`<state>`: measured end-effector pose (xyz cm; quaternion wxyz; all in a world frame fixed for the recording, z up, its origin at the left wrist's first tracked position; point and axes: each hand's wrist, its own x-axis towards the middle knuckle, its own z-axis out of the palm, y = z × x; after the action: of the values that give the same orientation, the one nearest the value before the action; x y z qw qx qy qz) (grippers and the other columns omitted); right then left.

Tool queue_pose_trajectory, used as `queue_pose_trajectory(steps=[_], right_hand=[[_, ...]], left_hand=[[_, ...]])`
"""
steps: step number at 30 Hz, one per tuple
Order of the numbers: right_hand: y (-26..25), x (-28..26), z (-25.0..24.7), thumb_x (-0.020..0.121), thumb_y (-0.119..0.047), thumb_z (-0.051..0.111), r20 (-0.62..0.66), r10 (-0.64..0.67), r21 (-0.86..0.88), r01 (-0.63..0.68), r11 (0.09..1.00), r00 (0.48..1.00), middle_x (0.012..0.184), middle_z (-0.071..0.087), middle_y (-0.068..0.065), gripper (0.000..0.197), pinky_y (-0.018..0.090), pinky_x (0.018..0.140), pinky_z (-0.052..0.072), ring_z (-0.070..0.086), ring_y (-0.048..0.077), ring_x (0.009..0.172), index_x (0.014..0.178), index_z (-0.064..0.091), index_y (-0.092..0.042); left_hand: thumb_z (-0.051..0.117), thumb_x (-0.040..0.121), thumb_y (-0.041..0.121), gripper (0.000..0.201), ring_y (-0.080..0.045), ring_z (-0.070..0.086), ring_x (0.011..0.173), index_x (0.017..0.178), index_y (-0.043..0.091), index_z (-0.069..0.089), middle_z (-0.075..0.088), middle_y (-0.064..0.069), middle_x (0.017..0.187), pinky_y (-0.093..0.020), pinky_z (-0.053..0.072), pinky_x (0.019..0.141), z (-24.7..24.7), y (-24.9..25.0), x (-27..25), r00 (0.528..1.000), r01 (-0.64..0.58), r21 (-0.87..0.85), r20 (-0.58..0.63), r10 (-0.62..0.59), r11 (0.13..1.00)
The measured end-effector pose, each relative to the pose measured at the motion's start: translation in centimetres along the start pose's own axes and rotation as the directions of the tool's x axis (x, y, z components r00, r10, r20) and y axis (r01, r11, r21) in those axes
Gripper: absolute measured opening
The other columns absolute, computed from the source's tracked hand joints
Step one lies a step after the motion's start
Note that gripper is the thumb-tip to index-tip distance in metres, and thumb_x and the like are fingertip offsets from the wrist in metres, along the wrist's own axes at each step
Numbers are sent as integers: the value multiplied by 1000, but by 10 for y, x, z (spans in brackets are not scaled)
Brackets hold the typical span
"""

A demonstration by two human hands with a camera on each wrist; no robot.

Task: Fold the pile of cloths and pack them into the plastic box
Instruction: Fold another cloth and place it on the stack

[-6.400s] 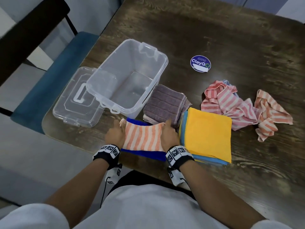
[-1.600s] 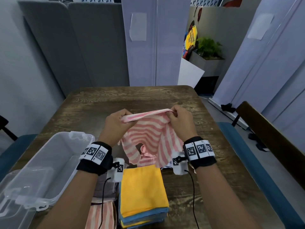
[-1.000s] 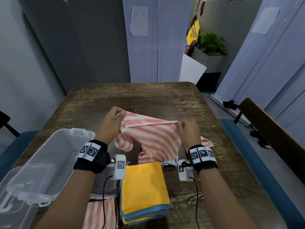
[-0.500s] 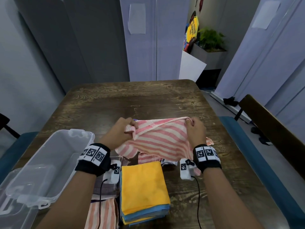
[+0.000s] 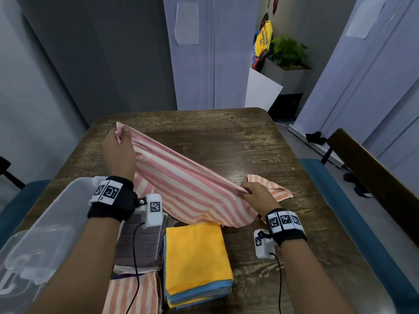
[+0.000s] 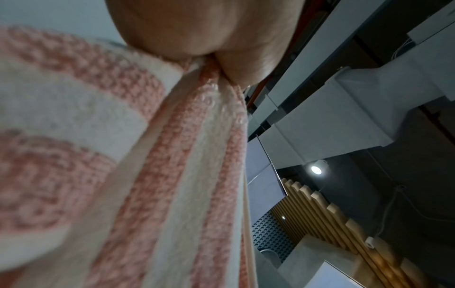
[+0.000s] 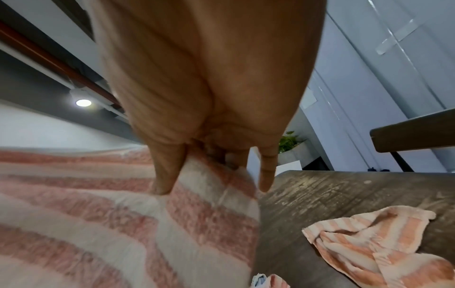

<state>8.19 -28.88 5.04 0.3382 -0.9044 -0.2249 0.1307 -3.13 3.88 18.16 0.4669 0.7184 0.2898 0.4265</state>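
Observation:
A pink-and-white striped cloth point(image 5: 181, 184) is stretched slantwise in the air above the table. My left hand point(image 5: 118, 150) pinches its upper corner point(image 6: 209, 64), raised at the left. Lower at the right, my right hand point(image 5: 256, 196) pinches the opposite corner point(image 7: 216, 171). The clear plastic box point(image 5: 45, 225) stands at the near left, partly hidden by my left forearm. Folded cloths lie in front of me: a yellow one on a blue-and-yellow stack point(image 5: 195, 252), a grey one point(image 5: 140, 243) and an orange-striped one point(image 5: 133, 293).
A crumpled orange-striped cloth point(image 5: 269, 186) point(image 7: 379, 243) lies on the wooden table point(image 5: 226, 137) behind my right hand. The box lid point(image 5: 9, 286) is at the left edge. A bench point(image 5: 362, 211) runs along the table's right side.
My hands have pulled apart, the left rising up and left, the right dropping to the right. The striped cloth has spread out from a bunched hold into a taut slanted sheet.

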Motion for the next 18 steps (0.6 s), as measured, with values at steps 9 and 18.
queue_pose_trajectory(steps=[9, 18], right_hand=[[9, -5, 1, 95, -37, 67, 3, 74, 227, -72, 971, 997, 68, 53, 12, 42, 29, 58, 36, 50, 16, 62, 75, 55, -2], [-1, 1, -1, 97, -20, 65, 2, 262, 609, -209, 765, 965, 78, 66, 9, 21, 28, 59, 46, 59, 17, 66, 90, 65, 0]], left_hand=[[54, 99, 29, 47, -19, 30, 57, 63, 4, 38, 33, -4, 58, -32, 26, 58, -10, -16, 12, 996, -85, 161, -25, 90, 983], [59, 97, 33, 28, -32, 57, 75, 84, 8, 62, 62, -10, 79, -36, 42, 66, 16, -32, -7, 991, 10, 291, 126, -49, 957]])
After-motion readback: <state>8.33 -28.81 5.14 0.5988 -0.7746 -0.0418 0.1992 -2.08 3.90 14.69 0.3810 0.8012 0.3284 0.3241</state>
